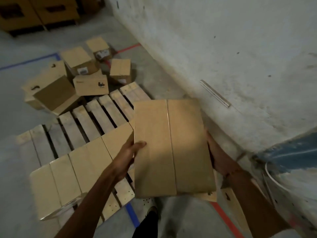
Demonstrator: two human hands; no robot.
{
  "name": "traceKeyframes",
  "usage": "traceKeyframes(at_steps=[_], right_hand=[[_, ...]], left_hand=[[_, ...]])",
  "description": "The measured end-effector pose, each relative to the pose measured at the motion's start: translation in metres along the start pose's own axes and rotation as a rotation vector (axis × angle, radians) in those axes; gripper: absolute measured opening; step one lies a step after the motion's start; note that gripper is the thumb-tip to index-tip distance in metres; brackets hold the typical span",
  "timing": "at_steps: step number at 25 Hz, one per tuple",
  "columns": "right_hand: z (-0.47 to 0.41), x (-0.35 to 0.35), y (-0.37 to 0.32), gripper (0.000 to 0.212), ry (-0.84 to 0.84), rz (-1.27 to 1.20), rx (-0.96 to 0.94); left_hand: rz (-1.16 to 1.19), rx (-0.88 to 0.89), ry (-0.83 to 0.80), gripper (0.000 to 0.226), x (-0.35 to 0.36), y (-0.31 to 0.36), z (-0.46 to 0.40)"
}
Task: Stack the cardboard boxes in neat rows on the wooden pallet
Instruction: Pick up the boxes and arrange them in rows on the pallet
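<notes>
Got this cardboard box (171,148) up in the air over the near right corner of the wooden pallet (96,115), just right of the row of boxes (80,165) already lined up along the near edge. It looks stiff and taped shut, probably light enough for two hands but kinda smooth, so squeezing the two long sides seems the safest hold. My left hand (127,157) clamps the left side with the thumb hooked over the top, my right hand (217,155) presses flat on the right side, both arms stretched forward.
</notes>
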State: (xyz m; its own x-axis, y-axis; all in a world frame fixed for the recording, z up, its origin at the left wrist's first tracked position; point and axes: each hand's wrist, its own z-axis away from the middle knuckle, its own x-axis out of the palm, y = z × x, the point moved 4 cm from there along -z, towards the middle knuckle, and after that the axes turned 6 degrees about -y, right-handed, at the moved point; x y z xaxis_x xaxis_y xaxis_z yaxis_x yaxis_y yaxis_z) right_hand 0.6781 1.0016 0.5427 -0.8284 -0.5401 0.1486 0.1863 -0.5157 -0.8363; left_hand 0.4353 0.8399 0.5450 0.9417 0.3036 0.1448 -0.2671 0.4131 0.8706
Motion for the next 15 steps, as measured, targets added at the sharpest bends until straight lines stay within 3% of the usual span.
traceKeyframes(at_steps=[5, 9, 11, 13, 15], right_hand=[[-0.109, 0.003, 0.063, 0.052, 0.035, 0.034, 0.211], [-0.233, 0.0, 0.08, 0.041, 0.146, 0.162, 0.158], [-0.309, -0.006, 0.08, 0.062, 0.177, 0.338, 0.072], [-0.387, -0.011, 0.093, 0.092, 0.102, 0.474, 0.051], [-0.447, -0.013, 0.104, 0.097, -0.008, 0.542, 0.061]], left_hand=[[0.094, -0.115, 0.18, 0.069, -0.031, -0.051, -0.083], [0.2, -0.139, 0.301, 0.065, -0.054, -0.104, -0.179], [0.221, -0.136, 0.338, 0.066, -0.068, -0.137, -0.229], [0.214, -0.127, 0.375, 0.07, -0.082, -0.167, -0.275], [0.197, -0.115, 0.414, 0.069, -0.097, -0.183, -0.314]])
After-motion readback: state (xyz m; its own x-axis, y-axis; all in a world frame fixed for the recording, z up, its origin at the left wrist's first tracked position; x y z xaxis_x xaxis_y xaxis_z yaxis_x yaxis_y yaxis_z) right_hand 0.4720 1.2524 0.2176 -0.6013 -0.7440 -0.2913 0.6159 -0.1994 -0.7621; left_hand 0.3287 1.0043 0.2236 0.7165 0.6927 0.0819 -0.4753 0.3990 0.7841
